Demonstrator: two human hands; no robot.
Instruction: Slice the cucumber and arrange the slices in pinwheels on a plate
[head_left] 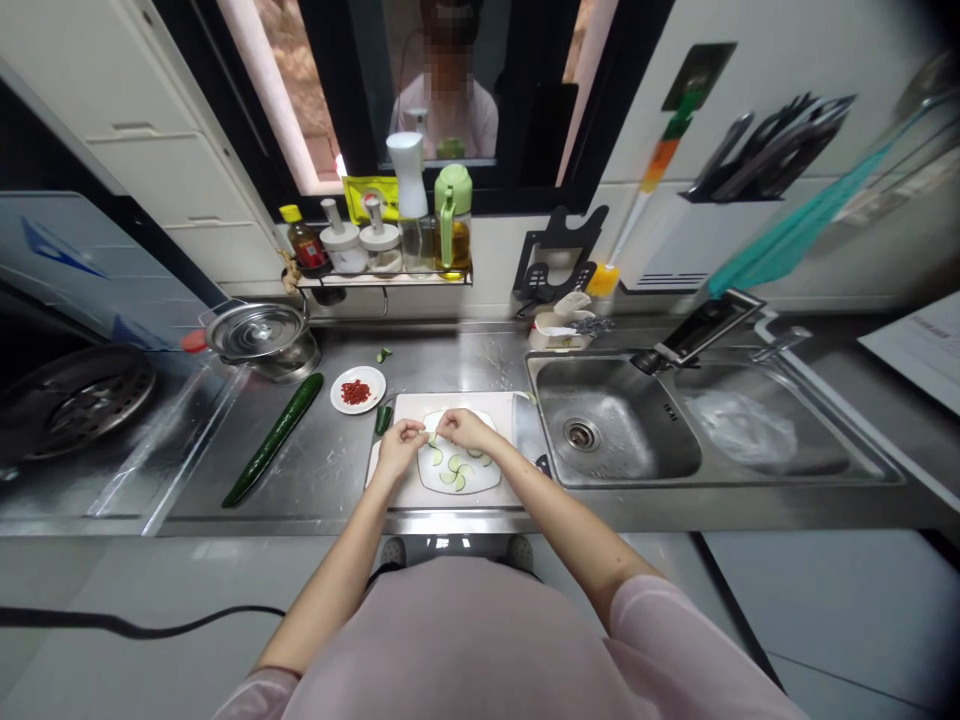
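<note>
Both hands meet over a white plate (484, 478) with a thin dark rim, which lies on a pale cutting board (397, 492). Thin half-moon cucumber slices (454, 464) are laid out on it, several of them grouped in a flower-like shape. My left hand (403, 442) is above the plate's left edge, thumb and fingertips pinched. Close beside it, my right hand (463, 430) pinches too, over the far part of the plate. Whatever is between the fingers is too small to make out. A short cucumber piece (383, 419) lies at the board's left edge.
Left of the board are a small plate (376, 375) with red bits, a whole cucumber (274, 440) and a lidded pot (262, 335). A wide blade (529, 428) lies at the board's right, beside the sink (622, 430). Bottles stand on a rack (390, 280) behind.
</note>
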